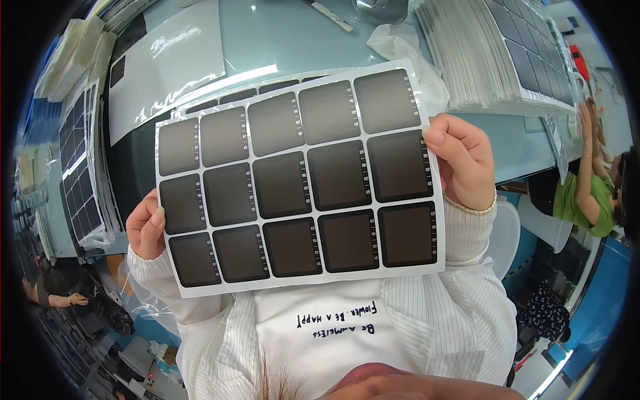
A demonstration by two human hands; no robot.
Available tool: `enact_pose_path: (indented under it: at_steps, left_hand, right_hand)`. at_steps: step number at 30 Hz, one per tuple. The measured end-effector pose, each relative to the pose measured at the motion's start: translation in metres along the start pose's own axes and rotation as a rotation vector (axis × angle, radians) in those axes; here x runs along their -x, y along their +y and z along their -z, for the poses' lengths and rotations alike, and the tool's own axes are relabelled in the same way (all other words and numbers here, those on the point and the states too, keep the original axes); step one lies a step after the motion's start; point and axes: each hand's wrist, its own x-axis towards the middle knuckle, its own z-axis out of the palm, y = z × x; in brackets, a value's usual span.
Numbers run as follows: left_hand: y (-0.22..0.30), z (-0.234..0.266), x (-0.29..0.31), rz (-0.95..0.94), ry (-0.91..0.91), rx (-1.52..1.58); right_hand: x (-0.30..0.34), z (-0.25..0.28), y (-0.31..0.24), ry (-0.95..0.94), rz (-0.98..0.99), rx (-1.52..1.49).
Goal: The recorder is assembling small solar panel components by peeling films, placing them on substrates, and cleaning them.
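Here the left hand is pinching one side of the sheet, the right hand gripping the other!

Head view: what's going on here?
A person holds up a white sheet with fifteen dark squares, in three rows of five. The left hand pinches its left edge, the right hand its upper right edge. Part of another sheet shows beyond its far edge. Similar sheets sit in a left pile and a taller right pile.
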Motion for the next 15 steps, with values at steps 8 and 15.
enact_pose_path:
  at_steps: [8,15]
  left_hand:
    - [-0.003,0.006,-0.007,0.048,0.038,-0.006]
    - [-0.001,0.001,-0.012,0.066,0.042,0.009]
  right_hand:
    - [-0.006,0.002,0.001,0.061,0.025,-0.062]
    - [-0.011,0.002,-0.003,0.106,0.033,-0.142]
